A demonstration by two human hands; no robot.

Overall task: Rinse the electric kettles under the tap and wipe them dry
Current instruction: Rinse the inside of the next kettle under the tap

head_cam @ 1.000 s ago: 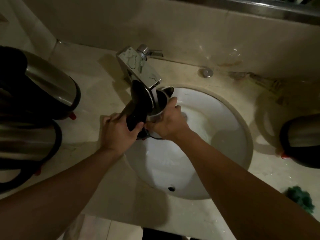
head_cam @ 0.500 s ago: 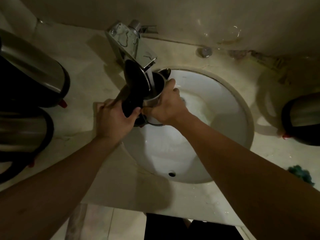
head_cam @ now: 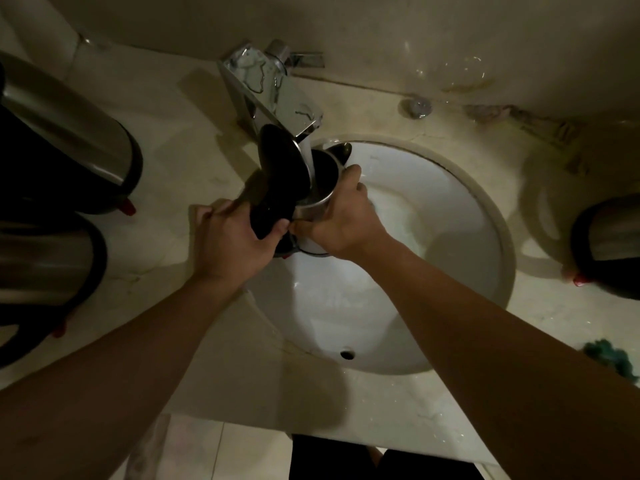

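Note:
A steel electric kettle [head_cam: 323, 174] with its black lid flipped open is held under the chrome tap [head_cam: 273, 95], and water streams from the spout into its mouth. My left hand [head_cam: 232, 242] grips the kettle's black handle. My right hand [head_cam: 341, 221] wraps around the steel body from the right. The kettle hangs over the left rim of the white sink [head_cam: 460, 216].
Two more steel kettles stand on the counter at the left, one at the back [head_cam: 65, 140] and one nearer [head_cam: 45, 268]. Another kettle [head_cam: 609, 237] stands right of the sink. A green cloth [head_cam: 613, 358] lies at the right edge. The counter's front edge runs below.
The kettle and both hands have stayed under the running tap. Only the camera has tilted a little further down.

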